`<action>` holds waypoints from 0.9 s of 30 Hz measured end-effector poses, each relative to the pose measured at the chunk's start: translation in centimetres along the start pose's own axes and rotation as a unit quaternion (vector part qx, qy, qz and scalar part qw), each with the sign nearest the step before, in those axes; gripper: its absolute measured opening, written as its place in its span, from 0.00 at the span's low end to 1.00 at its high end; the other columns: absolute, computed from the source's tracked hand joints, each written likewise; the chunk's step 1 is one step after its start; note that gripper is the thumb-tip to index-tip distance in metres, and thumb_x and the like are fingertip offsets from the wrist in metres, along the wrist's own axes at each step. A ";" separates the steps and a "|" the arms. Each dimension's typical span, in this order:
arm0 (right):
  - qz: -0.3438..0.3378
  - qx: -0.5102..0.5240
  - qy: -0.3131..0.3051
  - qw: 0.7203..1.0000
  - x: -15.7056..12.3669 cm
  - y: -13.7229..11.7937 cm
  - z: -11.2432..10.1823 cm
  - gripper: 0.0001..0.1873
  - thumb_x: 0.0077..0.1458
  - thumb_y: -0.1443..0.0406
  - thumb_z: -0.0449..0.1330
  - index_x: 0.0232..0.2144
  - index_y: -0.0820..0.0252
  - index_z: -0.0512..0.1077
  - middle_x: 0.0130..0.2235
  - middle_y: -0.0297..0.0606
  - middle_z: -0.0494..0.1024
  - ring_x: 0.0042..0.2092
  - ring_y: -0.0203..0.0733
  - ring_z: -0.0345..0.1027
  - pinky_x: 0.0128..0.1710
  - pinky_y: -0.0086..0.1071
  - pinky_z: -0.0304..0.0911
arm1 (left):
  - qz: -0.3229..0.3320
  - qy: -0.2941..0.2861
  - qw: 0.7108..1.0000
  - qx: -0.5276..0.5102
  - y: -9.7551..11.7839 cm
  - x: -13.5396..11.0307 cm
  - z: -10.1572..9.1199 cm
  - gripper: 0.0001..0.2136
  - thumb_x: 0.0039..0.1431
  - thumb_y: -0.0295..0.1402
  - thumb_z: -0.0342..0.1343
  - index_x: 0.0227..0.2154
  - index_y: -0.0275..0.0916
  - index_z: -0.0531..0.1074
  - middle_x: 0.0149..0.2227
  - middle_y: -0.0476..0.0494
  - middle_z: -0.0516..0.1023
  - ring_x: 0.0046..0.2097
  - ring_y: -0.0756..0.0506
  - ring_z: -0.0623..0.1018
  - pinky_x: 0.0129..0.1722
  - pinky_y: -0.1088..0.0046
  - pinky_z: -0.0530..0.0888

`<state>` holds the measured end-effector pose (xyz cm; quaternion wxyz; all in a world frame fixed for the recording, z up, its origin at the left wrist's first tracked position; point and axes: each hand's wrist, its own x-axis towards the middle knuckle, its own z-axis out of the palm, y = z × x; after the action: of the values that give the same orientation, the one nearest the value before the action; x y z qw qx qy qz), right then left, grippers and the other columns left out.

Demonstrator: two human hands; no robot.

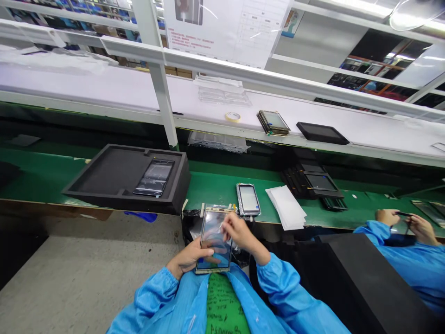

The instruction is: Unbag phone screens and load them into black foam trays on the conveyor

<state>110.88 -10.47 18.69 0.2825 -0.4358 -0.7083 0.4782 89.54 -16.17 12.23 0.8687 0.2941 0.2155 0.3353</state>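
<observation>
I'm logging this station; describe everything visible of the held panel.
The panel is rectangular and glass-like, glossy with reflections, pale strips at both short ends, blue near its lower-left corner. Its far end points toward the green bench. The left hand grips its left edge; the right hand is over its upper right face, contact unclear.

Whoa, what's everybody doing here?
A person in a blue smock is holding a flat glassy panel by its side with the left hand. The right hand is over the panel's upper right part; whether it touches is hard to tell. On the green bench, a dark screen lies in a black foam tray. To the right, another person's hands hold something small and dark.
</observation>
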 end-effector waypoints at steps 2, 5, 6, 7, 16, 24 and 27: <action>-0.023 0.113 0.209 0.971 1.1 -1.0 -3.8 0.13 0.64 0.54 0.56 0.35 0.55 0.61 0.27 0.30 0.75 0.24 0.35 0.72 0.25 0.29 0.68 | -0.007 -0.007 1.000 0.013 0.3 -0.6 0.2 0.33 0.57 0.30 0.66 0.65 0.47 0.63 0.60 0.31 0.73 0.59 0.29 0.75 0.54 0.47 0.75; -0.103 0.127 0.508 0.846 1.5 -1.4 -10.0 0.17 0.58 0.53 0.62 0.40 0.56 0.62 0.35 0.33 0.76 0.34 0.39 0.77 0.38 0.36 0.74 | -0.005 -0.005 1.000 0.013 0.5 -1.3 0.2 0.31 0.58 0.31 0.65 0.64 0.47 0.64 0.59 0.31 0.74 0.59 0.29 0.76 0.54 0.44 0.74; -0.112 0.093 0.563 0.813 1.1 -1.3 -11.5 0.18 0.57 0.53 0.62 0.42 0.56 0.63 0.39 0.35 0.76 0.39 0.40 0.78 0.43 0.40 0.74 | -0.002 0.001 1.000 0.010 0.5 -1.5 0.1 0.30 0.58 0.31 0.65 0.63 0.47 0.65 0.58 0.31 0.74 0.58 0.28 0.76 0.53 0.43 0.74; -0.107 0.045 0.590 0.799 0.7 -1.1 -12.6 0.20 0.57 0.52 0.62 0.44 0.57 0.64 0.42 0.38 0.76 0.42 0.42 0.77 0.47 0.43 0.72 | 0.001 0.008 1.000 0.007 0.5 -1.6 -0.1 0.29 0.59 0.32 0.65 0.63 0.47 0.65 0.58 0.31 0.75 0.57 0.28 0.77 0.53 0.42 0.74; 0.078 0.229 0.116 0.964 -1.2 1.7 -4.2 0.26 0.51 0.44 0.66 0.37 0.59 0.72 0.34 0.36 0.76 0.37 0.39 0.72 0.43 0.36 0.68 | -0.013 0.043 0.999 0.011 -0.2 -1.3 -0.4 0.20 0.57 0.35 0.66 0.51 0.37 0.72 0.56 0.26 0.77 0.54 0.29 0.79 0.54 0.46 0.73; 0.123 0.386 0.047 0.913 0.0 3.6 -1.2 0.27 0.43 0.47 0.72 0.28 0.58 0.64 0.26 0.27 0.68 0.26 0.31 0.60 0.29 0.27 0.58 | -0.018 0.076 0.997 0.017 -0.4 -1.7 0.2 0.16 0.54 0.35 0.69 0.45 0.37 0.77 0.52 0.28 0.80 0.50 0.31 0.82 0.49 0.54 0.76; 0.127 0.309 0.006 0.942 -0.3 5.4 0.5 0.25 0.44 0.49 0.72 0.30 0.60 0.66 0.27 0.29 0.70 0.28 0.32 0.63 0.31 0.28 0.59 | 0.003 0.108 0.994 0.030 -0.8 -2.2 -0.3 0.16 0.49 0.35 0.72 0.41 0.35 0.80 0.46 0.31 0.83 0.48 0.34 0.82 0.49 0.56 0.76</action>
<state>112.52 -10.10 13.47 0.3449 -0.4160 -0.4627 0.7028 88.21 -18.11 11.93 0.8302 0.2824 0.3172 0.3610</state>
